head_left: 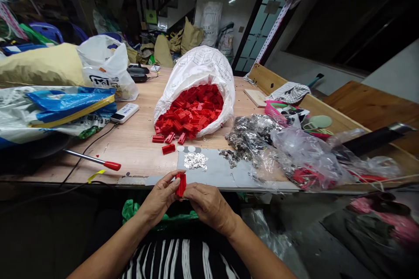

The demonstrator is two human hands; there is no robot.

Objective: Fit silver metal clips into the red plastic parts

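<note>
Wooden tabletop [144,100]: cluttered
Left hand [160,196]: pinches one red piece [181,186] at the near edge
Right hand [211,207]: bunched at its lower side, grip hidden
Loose red pieces [168,149]: four
White sack [204,63]: one, print too blurred to read

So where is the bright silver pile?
In the head view, the pile is on the left part of the grey sheet, between the sack and the held red piece.

Black garment [179,260], uneven white stripes [186,258] running lengthwise; forearms [128,232] bare.
</note>
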